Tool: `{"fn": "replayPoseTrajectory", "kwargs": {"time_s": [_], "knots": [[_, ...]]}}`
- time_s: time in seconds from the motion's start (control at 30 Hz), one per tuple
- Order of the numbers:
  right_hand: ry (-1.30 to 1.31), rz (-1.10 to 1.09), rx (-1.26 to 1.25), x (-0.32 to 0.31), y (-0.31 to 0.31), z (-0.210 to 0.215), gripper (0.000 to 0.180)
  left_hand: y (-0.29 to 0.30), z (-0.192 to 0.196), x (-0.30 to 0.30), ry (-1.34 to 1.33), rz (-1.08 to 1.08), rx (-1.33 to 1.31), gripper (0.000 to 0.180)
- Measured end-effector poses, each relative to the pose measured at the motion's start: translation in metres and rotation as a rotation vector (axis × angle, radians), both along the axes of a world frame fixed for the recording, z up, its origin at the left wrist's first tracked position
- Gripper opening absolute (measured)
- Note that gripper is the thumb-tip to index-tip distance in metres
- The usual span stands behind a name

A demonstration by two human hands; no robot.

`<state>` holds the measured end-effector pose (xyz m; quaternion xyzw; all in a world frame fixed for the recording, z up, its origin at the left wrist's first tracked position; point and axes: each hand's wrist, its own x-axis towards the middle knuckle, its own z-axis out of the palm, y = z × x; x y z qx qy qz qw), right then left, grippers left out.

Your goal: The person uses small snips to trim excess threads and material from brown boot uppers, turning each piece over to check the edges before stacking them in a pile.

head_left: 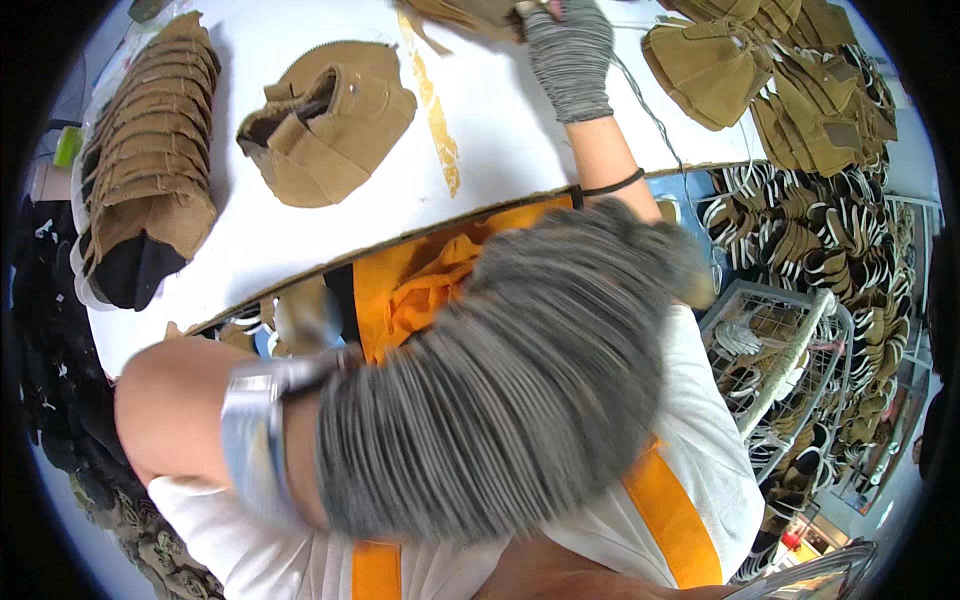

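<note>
My left arm, in a long grey striped glove, bends across my chest. My left hand (pixel 620 255), smeared by motion, is beside my right forearm; its fingers cannot be made out. At the far edge of the white table, my gloved right hand (pixel 570 55) is closed on a brown shoe upper (pixel 475 14), partly cut off by the picture's top. A dark cord runs from near this hand over the table edge. Left of it, a single brown shoe upper (pixel 330 125) rests on the white table (pixel 500 150).
A nested row of brown uppers (pixel 155 150) lies at the left. More brown uppers (pixel 710 70) are piled at the far right. Beyond the table's right end are a wire basket (pixel 780 350) and racks of brown shoe parts (pixel 830 220). Orange cloth (pixel 430 285) hangs below the near edge.
</note>
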<state>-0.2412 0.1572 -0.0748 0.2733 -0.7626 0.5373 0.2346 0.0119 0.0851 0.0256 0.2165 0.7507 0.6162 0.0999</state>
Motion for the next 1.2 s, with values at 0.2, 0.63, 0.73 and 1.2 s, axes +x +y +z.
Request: {"fn": "replayPoseTrajectory", "kwargs": {"time_s": [0.2,0.63,0.73,1.2], "knots": [[0.058,-0.137,0.082,-0.02,0.044,0.031,0.013,-0.001,-0.037,-0.048,-0.27,0.14,0.269,0.034],[-0.132,-0.227,-0.083,0.008,0.124,0.037,0.029,-0.032,-0.132,-0.189,0.178,0.706,0.051,0.05],[-0.111,-0.25,-0.244,0.01,0.124,0.041,0.033,-0.066,-0.219,-0.22,0.717,0.822,-1.022,0.045],[-0.547,-0.075,-0.765,0.059,0.138,0.067,0.022,0.03,-0.043,-0.154,0.913,0.913,-0.539,0.046]]}}
